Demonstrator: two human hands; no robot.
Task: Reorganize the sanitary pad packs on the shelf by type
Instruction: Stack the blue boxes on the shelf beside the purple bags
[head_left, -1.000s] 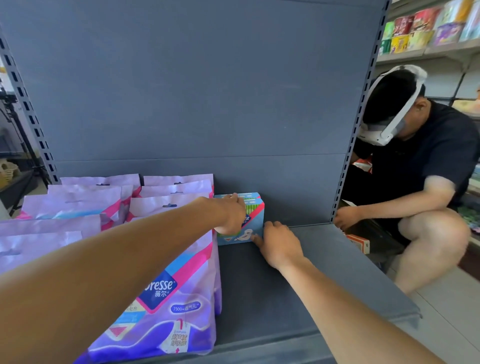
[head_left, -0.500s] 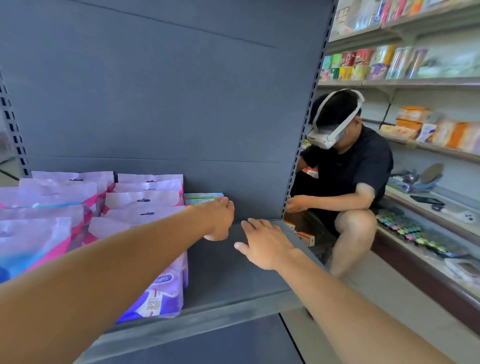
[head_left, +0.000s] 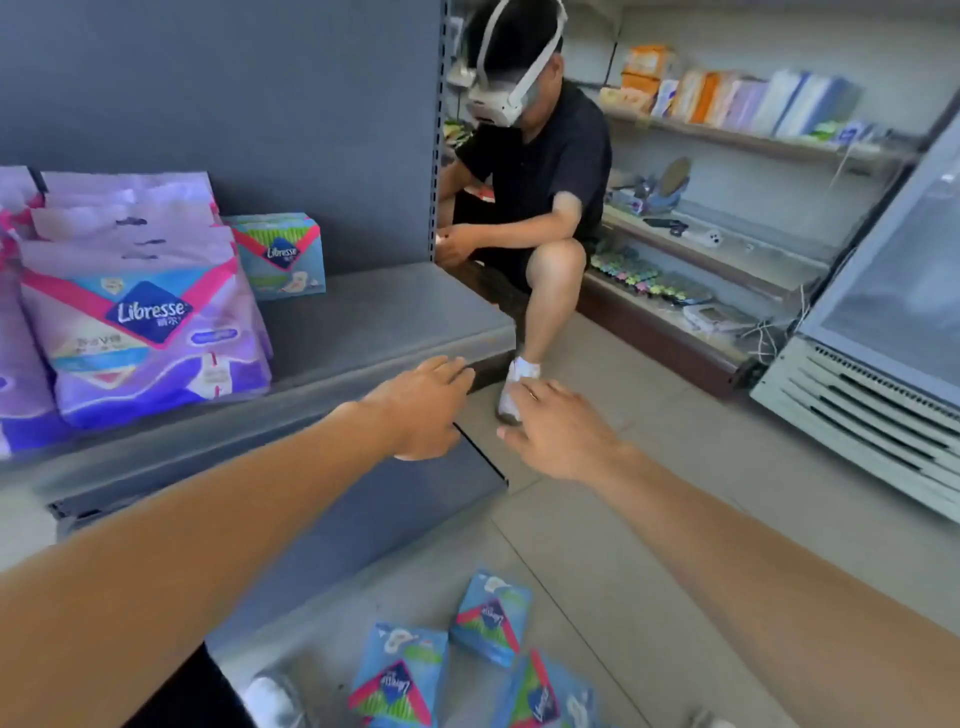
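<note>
Your left hand (head_left: 426, 410) hovers over the front edge of the grey metal shelf (head_left: 384, 317), fingers relaxed and slightly apart, holding nothing. Your right hand (head_left: 558, 431) hangs just beside it over the tiled floor (head_left: 675, 493), fingers spread and empty too; the two hands do not touch.

On the shelf, glossy purple-and-pink soft plastic pad packs (head_left: 140, 317) stand upright in rows at the left, front faces toward you, printed with a dark blue diamond logo. Just right of them, at the back against the flat grey panel, one small blue rectangular pack (head_left: 283, 254) stands on its own, with a pink-and-green chevron on its face. The rest of the shelf surface to its right is matte and smooth.

Down on the floor near your feet lie three more small blue packs (head_left: 488, 618), flat and scattered at different angles.

Beyond the shelf upright, a person in a black shirt (head_left: 540, 156) crouches wearing a white headset.
</note>
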